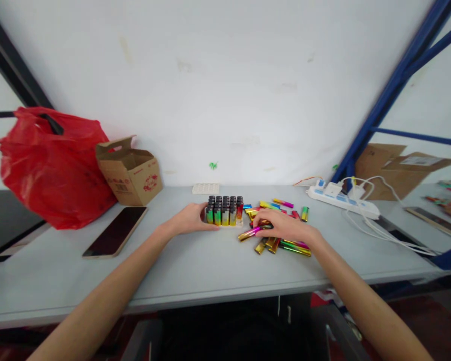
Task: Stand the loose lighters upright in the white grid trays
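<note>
Here, right grip (280, 223) clamped on lighter (249, 233), its long axis roughly eight-to-two o'clock; rack (239, 222) lies toward nine-to-ten, left grip (190, 217) clasping its nine-o'clock end.

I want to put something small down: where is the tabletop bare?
Bare table lies from the upright lighters to the front edge, and between the phone and left hand. It's crowded around the right hand, amid loose lighters.

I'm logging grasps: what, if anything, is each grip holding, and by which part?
The right grip holds a gold-magenta lighter near its dark end. The left grip curves round the left end of the upright lighters; whether it holds them is unclear.
</note>
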`<state>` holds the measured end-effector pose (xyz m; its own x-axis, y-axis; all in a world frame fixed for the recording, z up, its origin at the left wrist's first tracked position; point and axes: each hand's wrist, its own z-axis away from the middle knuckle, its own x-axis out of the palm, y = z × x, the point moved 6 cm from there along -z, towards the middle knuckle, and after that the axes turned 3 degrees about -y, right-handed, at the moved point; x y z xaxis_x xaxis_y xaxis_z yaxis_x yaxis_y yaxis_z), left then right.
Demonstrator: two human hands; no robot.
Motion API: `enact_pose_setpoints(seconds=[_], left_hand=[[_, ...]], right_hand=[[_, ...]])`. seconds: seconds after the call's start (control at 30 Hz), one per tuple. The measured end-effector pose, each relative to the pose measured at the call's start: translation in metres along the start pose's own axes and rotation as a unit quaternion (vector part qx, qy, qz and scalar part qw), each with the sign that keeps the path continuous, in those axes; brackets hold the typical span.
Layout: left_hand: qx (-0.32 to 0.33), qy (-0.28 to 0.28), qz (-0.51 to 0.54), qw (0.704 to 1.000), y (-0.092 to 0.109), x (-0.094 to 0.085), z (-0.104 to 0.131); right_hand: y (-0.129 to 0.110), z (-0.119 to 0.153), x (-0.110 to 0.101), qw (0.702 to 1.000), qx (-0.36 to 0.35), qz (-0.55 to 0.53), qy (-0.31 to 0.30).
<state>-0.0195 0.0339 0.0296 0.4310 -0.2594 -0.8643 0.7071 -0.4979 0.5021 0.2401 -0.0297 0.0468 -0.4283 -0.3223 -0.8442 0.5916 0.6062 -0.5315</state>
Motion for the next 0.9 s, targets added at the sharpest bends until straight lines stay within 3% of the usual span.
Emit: enact_pose_setpoints(seconds=[0.17,0.3,0.37,0.43,0.67,0.9], left_hand=[[0.0,0.006,0.004,1.0,-0.001,0.0,0.0],[-0.002,0.005,0.001,1.0,0.0,0.0,0.0],[0.001,0.004,0.001,1.0,0.0,0.0,0.0],[0.002,0.006,0.0,1.0,-0.001,0.0,0.001],[0.009,0.009,0.005,1.0,0.002,-0.001,0.002],[0.01,0.003,-0.004,1.0,0.001,0.001,0.001]], right_hand=[[0.008,-0.004,-0.015,0.98,0.005,-0.175,0.096],[0.014,-0.011,-0.016,0.903,0.024,-0.397,0.165],[0.013,-0.015,-0.016,0.864,0.036,-0.463,0.196],[0.007,-0.023,-0.018,0.845,0.035,-0.493,0.203],[-0.007,-0.059,-0.021,0.852,0.007,-0.493,0.179],[0.024,-0.065,-0.01,0.886,0.075,-0.348,0.298]])
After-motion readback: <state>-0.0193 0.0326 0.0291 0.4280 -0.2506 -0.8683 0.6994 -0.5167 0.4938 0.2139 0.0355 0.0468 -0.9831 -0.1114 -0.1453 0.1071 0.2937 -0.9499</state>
